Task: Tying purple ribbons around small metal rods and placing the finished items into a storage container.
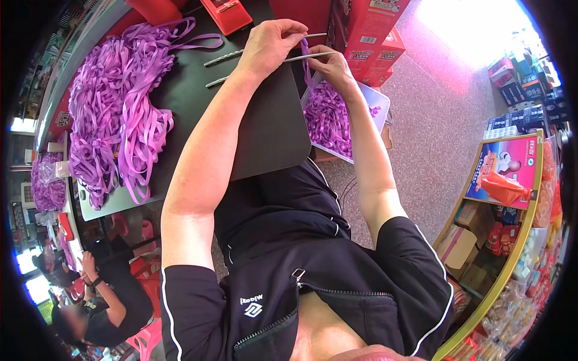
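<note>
Two thin metal rods [224, 58], with twisted left ends, stretch across the far right edge of the dark table, one behind the other. A purple ribbon [306, 55] hangs by their right part, between my hands. My left hand [268, 48] reaches over the rods, its thumb and fingers pinched together on the ribbon's upper part. Just right of it, my right hand [335, 71] is closed on the ribbon lower down, near the nearer rod. Below, a white bin [374, 102] holds many small purple ribbon pieces [328, 117]. My fingertips are partly hidden.
A big heap of purple ribbon [117, 102] covers the left of the dark table [265, 135]. A red box-shaped tool [227, 15] lies at its far edge. Red cartons [367, 30] stand far right. A glass-fronted display counter [481, 240] stands right; another person [105, 301] sits left.
</note>
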Demonstrator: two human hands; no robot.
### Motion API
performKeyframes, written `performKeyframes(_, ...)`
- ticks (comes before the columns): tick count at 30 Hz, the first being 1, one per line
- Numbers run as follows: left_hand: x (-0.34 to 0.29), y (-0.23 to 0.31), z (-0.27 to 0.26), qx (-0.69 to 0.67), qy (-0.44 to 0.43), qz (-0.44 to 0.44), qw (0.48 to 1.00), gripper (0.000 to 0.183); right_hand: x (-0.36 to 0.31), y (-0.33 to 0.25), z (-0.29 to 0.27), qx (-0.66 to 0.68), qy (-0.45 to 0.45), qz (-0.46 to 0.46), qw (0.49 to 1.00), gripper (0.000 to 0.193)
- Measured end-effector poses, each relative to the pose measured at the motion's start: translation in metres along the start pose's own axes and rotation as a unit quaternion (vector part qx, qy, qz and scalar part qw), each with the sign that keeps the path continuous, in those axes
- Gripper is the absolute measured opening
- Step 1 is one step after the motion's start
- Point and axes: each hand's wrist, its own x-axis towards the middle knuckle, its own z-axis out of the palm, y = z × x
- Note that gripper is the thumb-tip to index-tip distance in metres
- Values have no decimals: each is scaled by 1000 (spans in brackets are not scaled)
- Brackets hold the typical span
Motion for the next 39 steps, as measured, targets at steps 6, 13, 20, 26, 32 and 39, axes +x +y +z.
performKeyframes(6, -1, -2, 1, -11, -4, 0, 1000, 21, -8, 3, 7, 39, 27, -23, 999, 24)
performKeyframes(13, -1, -1, 0, 0, -3, 4, 1000, 21, -28, 25, 7, -114, 14, 19, 993, 26)
performKeyframes(20, 1, -1, 3, -5, -5, 1, 1000, 21, -57, 84, 3, -287, -2, -24, 958, 27)
performKeyframes(26, -1, -2, 2, 0, 2, 7, 1000, 21, -84, 112, 15, -220, 46, 27, 974, 30)
performKeyframes(32, 1, -9, 2, 1, -3, 24, 1000, 21, -104, 119, 27, 194, 165, 89, 963, 12)
performKeyframes(39, 0, -3, 3, 9, -4, 20, 1000, 20, -112, 121, 5, 283, 269, 125, 912, 7)
